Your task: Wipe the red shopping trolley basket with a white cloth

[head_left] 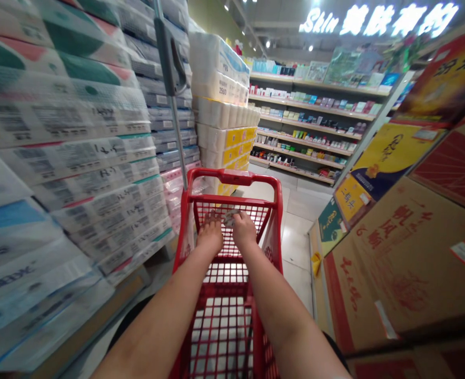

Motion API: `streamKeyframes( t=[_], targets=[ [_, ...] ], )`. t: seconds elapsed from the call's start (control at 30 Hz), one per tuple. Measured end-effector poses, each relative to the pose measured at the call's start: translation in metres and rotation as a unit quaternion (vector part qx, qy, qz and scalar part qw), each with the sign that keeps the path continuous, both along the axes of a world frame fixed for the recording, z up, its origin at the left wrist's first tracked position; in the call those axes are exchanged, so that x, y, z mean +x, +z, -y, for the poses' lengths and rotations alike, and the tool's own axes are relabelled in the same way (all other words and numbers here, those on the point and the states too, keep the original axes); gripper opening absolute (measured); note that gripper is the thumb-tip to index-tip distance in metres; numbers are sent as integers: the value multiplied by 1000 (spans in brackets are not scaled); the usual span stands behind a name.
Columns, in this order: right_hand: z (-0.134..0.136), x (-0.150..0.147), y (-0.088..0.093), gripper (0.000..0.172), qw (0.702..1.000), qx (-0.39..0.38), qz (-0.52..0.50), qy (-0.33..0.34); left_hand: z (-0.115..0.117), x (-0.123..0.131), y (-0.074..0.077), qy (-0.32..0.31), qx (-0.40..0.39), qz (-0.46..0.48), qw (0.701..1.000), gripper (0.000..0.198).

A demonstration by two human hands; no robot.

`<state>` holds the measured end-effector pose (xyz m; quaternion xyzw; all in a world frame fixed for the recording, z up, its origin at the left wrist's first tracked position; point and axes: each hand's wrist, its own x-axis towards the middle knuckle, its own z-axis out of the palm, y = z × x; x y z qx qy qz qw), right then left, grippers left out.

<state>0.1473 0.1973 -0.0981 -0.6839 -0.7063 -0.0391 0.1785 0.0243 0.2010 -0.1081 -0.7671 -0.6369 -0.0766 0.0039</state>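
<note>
A red plastic shopping basket on wheels (232, 181) stands in the aisle right in front of me, its mesh inside bare. Both my arms reach down into it. My left hand (210, 231) is at the far end wall of the basket, its fingers curled against the mesh. My right hand (243, 229) is beside it, closed on a small pale crumpled thing (229, 217) that I cannot name. The basket's grey pull handle (171, 63) stands upright at its far left corner.
Stacked packs of tissue and toilet paper (78, 158) wall the left side, with more stacks (224, 105) ahead. Brown and red cartons (406, 252) line the right. Shelves of small bottles and boxes (307, 126) cross the far end of the tiled floor (299, 210).
</note>
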Motion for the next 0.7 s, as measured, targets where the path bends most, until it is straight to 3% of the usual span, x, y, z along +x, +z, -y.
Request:
streamKeyframes(
  t=[0.13, 0.23, 0.43, 0.57, 0.7],
  targets=[
    [0, 2, -1, 22, 999, -46, 2, -6, -1, 0, 0, 0, 1, 2, 1000, 61],
    [-1, 3, -2, 26, 1000, -7, -1, -6, 0, 1, 0, 0, 2, 3, 1000, 61],
    [-2, 13, 4, 19, 994, -70, -15, -82, -1, 2, 0, -4, -2, 4, 1000, 62],
    [0, 19, 11, 26, 996, -14, -14, -88, -4, 2, -3, -1, -13, 8, 1000, 64],
    [4, 18, 15, 21, 996, -72, -23, -52, -7, 3, -6, 0, -5, 3, 1000, 64]
  ],
)
